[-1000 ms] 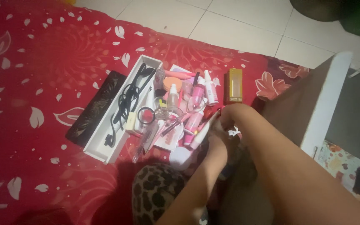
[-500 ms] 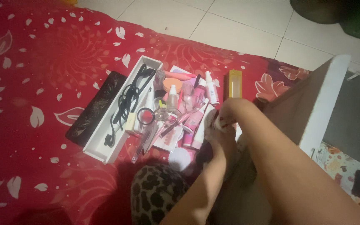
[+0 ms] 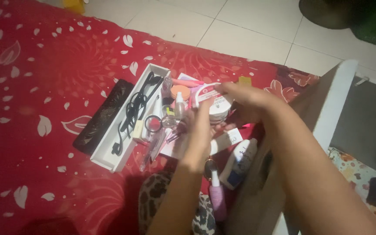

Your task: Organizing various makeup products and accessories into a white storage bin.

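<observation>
A long white tray [image 3: 109,159] holding a black coiled cable [image 3: 133,109] lies on the red leaf-patterned blanket [image 3: 44,87]. A dark patterned case [image 3: 101,117] lies just beside the tray's left wall. White floor tiles [image 3: 240,30] adjoin the blanket's far edge.

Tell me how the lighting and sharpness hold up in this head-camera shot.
Head view: soft and dim overall, with a red cast off the blanket; both hands, left hand and right hand, are motion-blurred around the round white jar; deep shadow fills the lower left corner.
</observation>
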